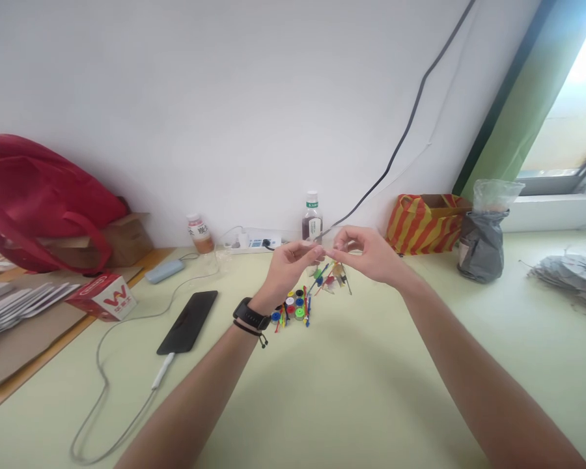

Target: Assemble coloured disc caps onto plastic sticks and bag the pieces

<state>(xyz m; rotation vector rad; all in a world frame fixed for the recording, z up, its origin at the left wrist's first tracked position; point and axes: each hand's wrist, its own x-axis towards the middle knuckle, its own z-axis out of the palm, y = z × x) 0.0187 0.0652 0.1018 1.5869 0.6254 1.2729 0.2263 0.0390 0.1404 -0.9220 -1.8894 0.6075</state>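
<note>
My left hand [293,264], with a black watch on the wrist, is raised above the table and closed in a pinch. Facing it, my right hand [371,254] also has thumb and finger pressed together. Their fingertips almost meet; whatever lies between them is too small to make out. Just beneath the fingers shows a cluster of thin multicoloured pieces [333,279], and I cannot tell whether it hangs or rests on the table. Beside my left wrist several small round coloured pieces [299,312] stand on the table, with thin coloured strips [306,309] among them.
A black phone [188,322] lies charging at left, near a red and white box [102,296]. Against the wall stand a dark-drink bottle [312,218], a milky-drink bottle [200,233] and a power strip [256,243]. At right are a striped bag [420,225] and a grey bag [482,247].
</note>
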